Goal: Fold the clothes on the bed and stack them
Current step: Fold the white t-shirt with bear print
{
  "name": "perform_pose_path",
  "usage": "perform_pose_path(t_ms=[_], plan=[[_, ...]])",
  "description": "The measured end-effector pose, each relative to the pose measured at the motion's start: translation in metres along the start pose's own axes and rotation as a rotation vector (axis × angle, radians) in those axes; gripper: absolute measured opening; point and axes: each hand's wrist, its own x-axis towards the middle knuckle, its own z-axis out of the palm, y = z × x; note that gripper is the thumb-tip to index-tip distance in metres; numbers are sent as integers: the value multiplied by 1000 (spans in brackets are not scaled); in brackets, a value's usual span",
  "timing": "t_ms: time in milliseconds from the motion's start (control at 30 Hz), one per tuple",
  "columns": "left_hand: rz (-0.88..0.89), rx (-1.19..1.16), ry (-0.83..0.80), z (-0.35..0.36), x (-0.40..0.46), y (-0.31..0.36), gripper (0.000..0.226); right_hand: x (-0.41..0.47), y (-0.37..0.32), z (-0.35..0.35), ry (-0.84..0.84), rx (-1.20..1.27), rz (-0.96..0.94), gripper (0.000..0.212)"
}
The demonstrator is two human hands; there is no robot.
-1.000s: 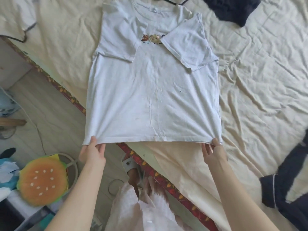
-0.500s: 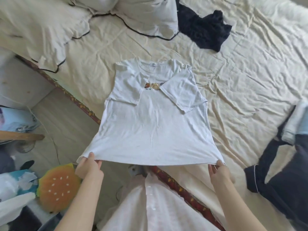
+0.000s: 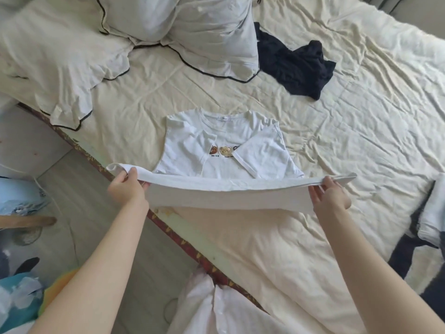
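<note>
Working on a big cream bed (image 3: 337,141) with a wrinkly sheet, pillows (image 3: 180,32) up top, a dark garment (image 3: 296,66) crumpled beside them and more dark clothes (image 3: 409,249) off to my right edge. Middle of it all is the tee (image 3: 224,150), white, small bear print on the chest, both sleeves already folded in over the front, collar end lying flat on the sheet near the bed's left side. The hem end is up in the air, stretched between my hands, so I'd say I'm mid-fold, bringing the bottom up toward the collar. It's thin jersey, super light and floppy, zero stiffness, so it sags in the middle if I don't keep it taut, and it'll drag the sleeves out of place if I drop it sloppy. Best hold is right at the two hem corners, which is what I've got. My left hand (image 3: 127,189) has its fingers curled round the left corner, thumb on top, a bit of fabric poking out past it. My right hand (image 3: 331,196) pinches the right corner, thumb over the edge and fingers fairly straight underneath. Not slippery, nothing fragile, just needs even tension both sides so the edge lands square.
</note>
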Motion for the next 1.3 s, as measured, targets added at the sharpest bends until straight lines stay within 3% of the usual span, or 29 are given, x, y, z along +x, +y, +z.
perform_pose_path(t_ms=[433,600,667,800,900,1000,1067,1133,1300], plan=[[-106,-51,-74,171,109,22,10,80,-6,166,11,-11,0,13],[-115,-198,-184,228,142,27,12,110,-6,215,-113,150,16,12],[-76,-134,-270,235,152,14,25,123,5,222,-167,119,37,17],[197,383,-413,201,157,-44,37,139,50,206,-207,-324,-77,22],[492,834,-660,155,148,-86,45,134,96,170,-254,-836,-387,32],[770,1276,-847,118,136,-118,51,115,140,124,-556,-1316,-757,39],[817,1498,-861,97,132,-131,53,104,166,97,-753,-1536,-929,45],[855,1646,-807,78,136,-134,53,96,183,76,-836,-1698,-968,50],[696,1608,-733,42,160,-110,58,103,182,43,-687,-2023,-807,54]])
